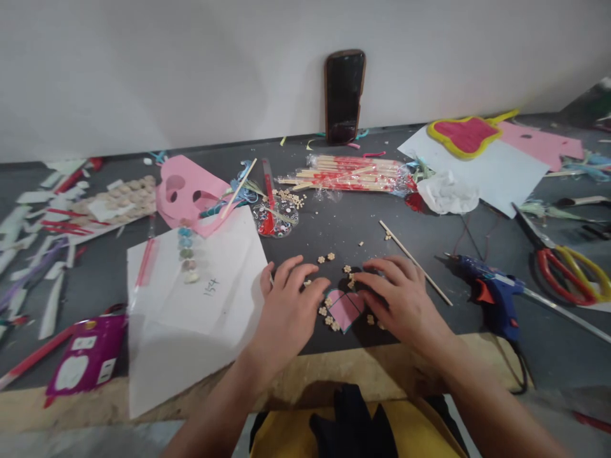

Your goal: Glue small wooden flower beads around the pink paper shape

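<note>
My left hand (pixel 289 302) and my right hand (pixel 403 299) rest on the dark grey table top (pixel 305 235), fingers curved inward on either side of a small pink paper heart (pixel 344 310) with a dark edge and crossed lines. Tiny wooden flower beads (pixel 324 259) lie scattered around that heart, some touching it. My right fingertips reach its upper right side, and my left fingers stop just short of it. Neither hand visibly holds anything. A thin bamboo stick (pixel 415 262) lies to the right of my right hand, apart from it.
A blue glue gun (pixel 496 296) and red-and-yellow scissors (pixel 568 277) lie to the right. A white paper sheet (pixel 195 286) lies to the left. Wrapped chopsticks (pixel 353 173), a pink paper mask (pixel 188 194) and a propped phone (pixel 344 97) stand farther back.
</note>
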Motion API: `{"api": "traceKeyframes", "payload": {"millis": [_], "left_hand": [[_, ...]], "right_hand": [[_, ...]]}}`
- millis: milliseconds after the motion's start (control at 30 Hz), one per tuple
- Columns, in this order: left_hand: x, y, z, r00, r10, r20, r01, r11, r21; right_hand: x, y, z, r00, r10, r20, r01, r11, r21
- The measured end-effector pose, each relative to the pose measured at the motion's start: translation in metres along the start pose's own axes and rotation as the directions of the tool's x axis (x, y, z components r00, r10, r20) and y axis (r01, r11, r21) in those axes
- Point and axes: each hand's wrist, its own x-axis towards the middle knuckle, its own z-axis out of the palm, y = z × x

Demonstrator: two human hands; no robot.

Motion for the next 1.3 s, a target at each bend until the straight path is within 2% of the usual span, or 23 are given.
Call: {"api": "traceKeyframes", "payload": {"millis": [133, 267, 367, 567, 633, 800, 900, 1067, 1300], "left_hand": [[-0.012, 0.003, 0.007, 0.979, 0.201, 0.041, -0.201, 0.98, -0.001], [-0.022, 0.001, 0.012, 0.966, 0.254, 0.044, -0.256, 0.966, 0.032], [-0.025, -0.001, 0.012, 0.974, 0.22, 0.05, -0.221, 0.975, 0.028], [-0.022, 0.0, 0.007, 0.991, 0.133, 0.03, -0.13, 0.987, -0.094], [-0.02, 0.002, 0.004, 0.998, 0.066, 0.012, -0.064, 0.991, -0.117], [-0.017, 0.008, 0.001, 0.993, -0.114, 0.031, 0.116, 0.991, -0.072], [-0.017, 0.011, 0.004, 0.991, -0.135, 0.026, 0.136, 0.989, -0.05], [-0.014, 0.016, 0.008, 0.989, -0.149, -0.01, 0.149, 0.989, -0.001], [-0.003, 0.022, 0.006, 0.992, -0.108, -0.071, 0.109, 0.994, 0.007]], "right_hand": [[0.008, -0.01, 0.005, 0.998, -0.045, 0.045, 0.045, 0.999, 0.002], [0.008, -0.007, 0.006, 0.999, -0.038, 0.033, 0.038, 0.999, -0.01], [0.004, 0.001, 0.002, 1.0, -0.012, 0.011, 0.012, 1.0, -0.028], [-0.003, 0.012, -0.006, 0.996, 0.057, -0.068, -0.065, 0.991, -0.117], [-0.005, 0.006, -0.007, 0.997, 0.04, -0.07, -0.046, 0.995, -0.086], [-0.013, -0.022, -0.003, 0.999, -0.043, 0.012, 0.043, 0.999, 0.027], [-0.017, -0.03, 0.0, 0.998, -0.065, 0.024, 0.064, 0.998, 0.028], [-0.019, -0.029, 0.002, 0.995, -0.096, 0.023, 0.096, 0.995, 0.012], [-0.021, -0.028, 0.003, 0.997, -0.079, 0.025, 0.079, 0.997, 0.018]]}}
